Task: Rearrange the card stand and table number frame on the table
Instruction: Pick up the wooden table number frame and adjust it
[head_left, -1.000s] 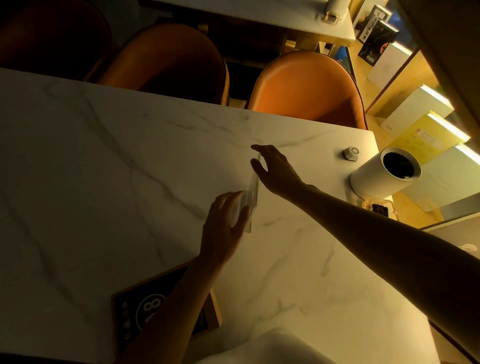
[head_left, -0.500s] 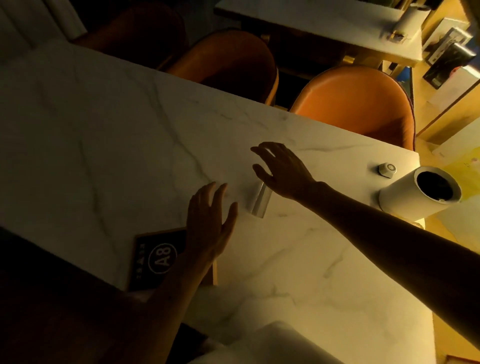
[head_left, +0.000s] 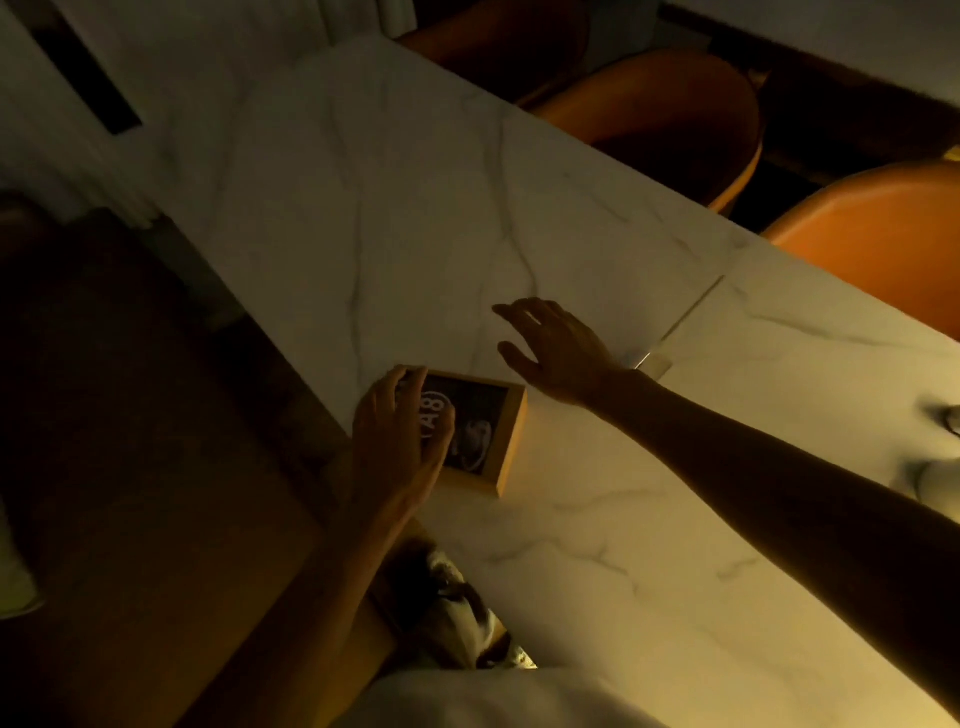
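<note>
Left hand (head_left: 402, 441) now sits on the table number frame (head_left: 480, 434), fingers curled over its near-left edge and dark face, thumb on the front beside the "A8" mark. Half a second ago that hand was spread open above the bare marble, just off the frame's upper corner; a second ago it was on the clear card stand. Whether the frame is gripped or only pressed, cannot tell for sure, but the fingers wrap its edge. Wooden frame lies at the near-left edge of the marble table (head_left: 363, 218), face up, slightly tilted.

Right hand (head_left: 558, 351) is spread open, palm down, fingers apart, holding nothing, over the table just beyond the frame's far-right corner. Earlier it was by the card stand's upper edge; now it has left it. The acrylic card stand (head_left: 675, 332) stands on the table right of that hand, its base just behind the wrist, thin clear sheet running up-right; both hands are off it.

View has swung left: the white cylinder and small knob seen before are nearly out at the right edge. Orange chairs (head_left: 878, 249) at the far side.
</note>
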